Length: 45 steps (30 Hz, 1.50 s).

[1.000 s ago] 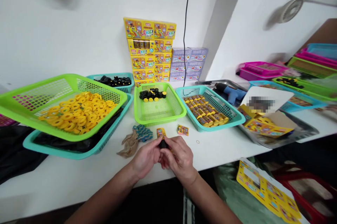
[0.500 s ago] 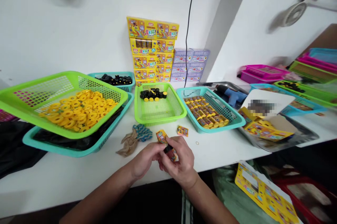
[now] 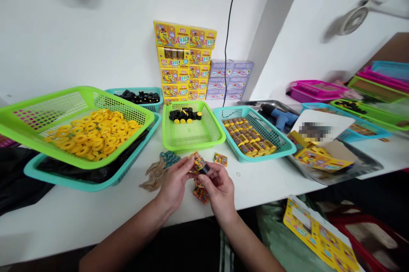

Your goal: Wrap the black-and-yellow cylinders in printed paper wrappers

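Between my two hands is a small black cylinder (image 3: 205, 169) with a colourful printed label (image 3: 198, 160) lying against or around its upper-left end; I cannot tell which. My left hand (image 3: 176, 180) pinches the label side with thumb and forefinger. At the other end, the fingers of my right hand (image 3: 220, 186) close on the black cylinder. Below them, several printed labels (image 3: 201, 194) rest on the white table, partly covered by my fingers. Another small stack of labels (image 3: 220, 159) lies just beyond my right hand. A crumpled beige and teal cloth (image 3: 155, 174) is left of my left hand.
A green basket (image 3: 172, 140) holds black and yellow pieces. The teal basket (image 3: 281, 151) beside it has rows of labelled cylinders. Yellow rings (image 3: 96, 135) fill a tilted green basket at left. Yellow boxes (image 3: 174, 76) are stacked by the wall. A blue heat gun (image 3: 281, 116) lies at right.
My hands have moved slightly apart and turned, so the cylinder and label now show between them. The label has come up to the cylinder, and the labels below are less covered.
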Tool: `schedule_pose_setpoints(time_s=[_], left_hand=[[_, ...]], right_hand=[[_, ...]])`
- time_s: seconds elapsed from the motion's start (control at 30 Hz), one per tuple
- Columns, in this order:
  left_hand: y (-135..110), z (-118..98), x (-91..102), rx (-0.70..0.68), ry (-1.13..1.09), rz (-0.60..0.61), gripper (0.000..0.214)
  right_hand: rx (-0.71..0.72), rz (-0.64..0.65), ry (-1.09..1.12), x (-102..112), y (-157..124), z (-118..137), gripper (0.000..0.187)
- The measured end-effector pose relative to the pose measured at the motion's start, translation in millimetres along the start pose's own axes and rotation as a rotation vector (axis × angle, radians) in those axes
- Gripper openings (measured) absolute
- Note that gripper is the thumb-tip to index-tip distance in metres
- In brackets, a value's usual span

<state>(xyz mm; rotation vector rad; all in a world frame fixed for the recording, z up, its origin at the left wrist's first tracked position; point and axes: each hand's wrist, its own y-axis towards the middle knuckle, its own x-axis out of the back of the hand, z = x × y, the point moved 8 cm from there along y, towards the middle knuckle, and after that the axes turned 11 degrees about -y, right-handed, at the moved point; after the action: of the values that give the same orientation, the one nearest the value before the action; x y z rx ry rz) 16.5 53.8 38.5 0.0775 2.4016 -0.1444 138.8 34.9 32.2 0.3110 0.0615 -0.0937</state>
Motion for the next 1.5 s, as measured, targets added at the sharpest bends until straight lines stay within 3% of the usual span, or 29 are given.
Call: schedule_pose_setpoints(time_s=[0.1, 0.3, 0.43, 0.53, 0.67, 0.8, 0.93, 1.03, 1.13, 1.27, 1.37, 1.5], left_hand=[[0, 4, 0.4, 0.006, 0.029, 0.010, 0.028], [-2, 12, 4.2, 0.019, 0.033, 0.001, 0.017], [-3, 10, 3.4, 0.034, 0.080, 0.022, 0.018], [-5, 6, 2.9, 0.066, 0.109, 0.047, 0.017], [-9, 2, 1.9, 0.109, 0.153, 0.093, 0.015], [-18, 0, -5.0, 0.140, 0.189, 0.173, 0.016], [-34, -1, -25.1, 0.258, 0.259, 0.363, 0.023], [-49, -6, -39.7, 0.347, 0.284, 0.483, 0.024], [-56, -11, -45.5, 0.364, 0.300, 0.514, 0.022], [-52, -7, -38.4, 0.370, 0.319, 0.474, 0.023], [-45, -5, -29.2, 0.359, 0.302, 0.413, 0.027], [-45, -4, -29.2, 0.374, 0.303, 0.422, 0.029]], right_hand=[[0.045, -0.057, -0.054, 6, -2, -1, 0.027], [0.120, -0.026, -0.298, 4, -9, -4, 0.029], [0.127, -0.030, -0.272, 3, -10, -3, 0.029], [0.169, 0.008, -0.253, 2, -7, 5, 0.042], [0.386, 0.133, -0.468, -2, -6, 29, 0.042], [0.661, 0.090, -0.693, 6, -18, 54, 0.048], [0.810, 0.048, -0.788, 16, -38, 67, 0.058], [0.819, 0.076, -0.800, 20, -50, 72, 0.055], [0.779, 0.118, -0.815, 20, -57, 72, 0.054], [0.779, 0.146, -0.818, 19, -58, 71, 0.060], [0.815, 0.173, -0.806, 16, -57, 73, 0.055], [0.772, 0.139, -0.792, 16, -53, 73, 0.049]])
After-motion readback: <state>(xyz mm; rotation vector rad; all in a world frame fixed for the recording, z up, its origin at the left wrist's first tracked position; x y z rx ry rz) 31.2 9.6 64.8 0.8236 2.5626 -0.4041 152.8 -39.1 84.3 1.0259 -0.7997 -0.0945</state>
